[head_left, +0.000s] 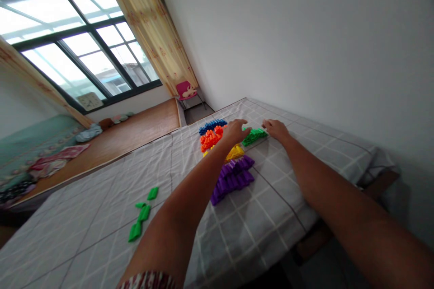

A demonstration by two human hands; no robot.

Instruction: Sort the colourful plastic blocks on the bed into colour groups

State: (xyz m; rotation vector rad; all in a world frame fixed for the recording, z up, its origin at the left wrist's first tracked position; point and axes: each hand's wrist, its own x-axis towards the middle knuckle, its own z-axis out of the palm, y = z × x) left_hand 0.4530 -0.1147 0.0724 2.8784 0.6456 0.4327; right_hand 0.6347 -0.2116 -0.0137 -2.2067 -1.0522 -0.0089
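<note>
My left hand [236, 131] is over the far part of the grouped pieces, at the left end of a row of small green plastic pieces [255, 136]. Its thumb and fingers are apart, and nothing shows between them. At the row's right end is my right hand [276, 129], fingers bent but apart, with no held thing visible. Whether either hand touches the green row I cannot tell. Similar pieces are grouped by colour: blue [213, 125], orange [209, 140], yellow [236, 152] and purple [233, 179]. My left arm partly hides the orange, yellow and purple groups.
Several loose green pieces [144, 213] lie left of my left forearm on the grey checked cloth [111, 216]. A white wall [305, 45] runs along the table's right side. Beyond stand a pink chair [184, 88] and a wooden platform [145, 131] beneath the window.
</note>
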